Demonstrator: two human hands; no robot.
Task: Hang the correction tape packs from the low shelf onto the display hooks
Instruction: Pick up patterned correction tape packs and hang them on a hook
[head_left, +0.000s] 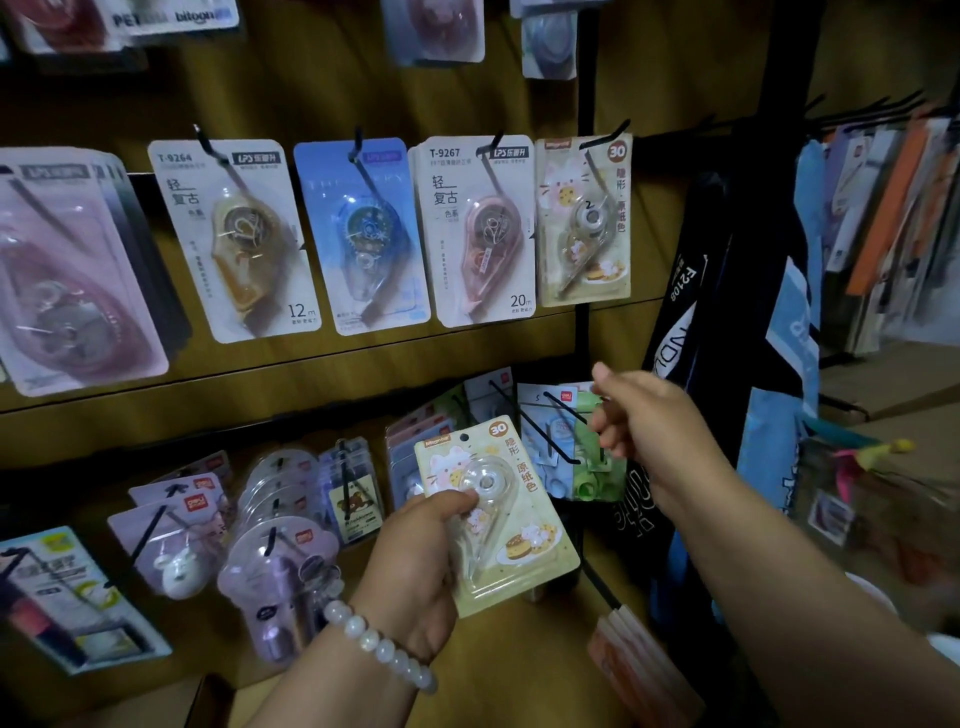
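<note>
Left hand (415, 561) grips yellow correction tape pack (501, 512) by lower-left edge, thumb on blister; long axis upright, hang hole at top-left corner. Matching pack (584, 218) hangs on hook (605, 136) above-right. Right hand (641, 415) nearer hook, fingers loosely curled, holding nothing.

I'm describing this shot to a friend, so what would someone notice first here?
First, the yellow pack with a cat picture, gripped low in the centre by the left hand, which wears a bead bracelet. To its right, the right hand reaches toward the lower hooks, fingers curled. Above, a row of hung packs crosses the board, ending at a matching pack.
</note>
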